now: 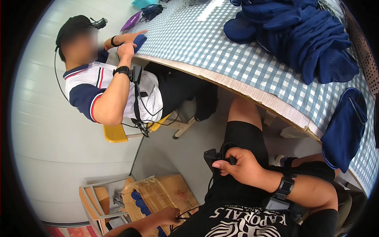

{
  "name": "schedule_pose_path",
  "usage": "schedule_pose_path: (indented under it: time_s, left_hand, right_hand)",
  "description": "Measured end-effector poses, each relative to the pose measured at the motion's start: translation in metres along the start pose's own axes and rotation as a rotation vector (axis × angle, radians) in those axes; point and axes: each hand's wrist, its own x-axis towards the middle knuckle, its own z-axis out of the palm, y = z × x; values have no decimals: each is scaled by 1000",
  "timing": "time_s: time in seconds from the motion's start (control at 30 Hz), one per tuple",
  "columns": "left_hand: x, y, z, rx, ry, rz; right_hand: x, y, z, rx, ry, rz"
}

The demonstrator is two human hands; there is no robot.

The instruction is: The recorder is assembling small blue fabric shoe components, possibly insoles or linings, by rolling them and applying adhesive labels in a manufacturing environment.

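Note the right hand (245, 168) curled round a small black device (210, 158) in front of the black shirt (227, 193) (hard to identify exactly); steady it firmly, without straining the dark cord (209, 183) below. Find the left hand (169, 215) near the cardboard box (173, 185), close to a thin black cable (189, 212); cannot tell whether gripping it. Allow slack there. Farther out, avoid brushing the blue cloth piece (343, 130) overhanging the table edge (300, 120).

bright, even light; strong fisheye bending; edges perhaps soft.
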Motion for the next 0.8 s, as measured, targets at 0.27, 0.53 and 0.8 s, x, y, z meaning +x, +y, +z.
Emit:
schedule_pose_path:
  time_s: [0.27, 0.53, 0.8]
  left_hand:
    - [12, 4, 19, -99, 244, 65]
    - [8, -13, -9, -1017, -290, 46]
    - [23, -30, 1, -1256, -348, 172]
  right_hand:
    - [-1, -3, 0, -66, 1, -53]
    - [1, -3, -1, -74, 17, -73]
    - [1, -6, -4, -69, 28, -61]
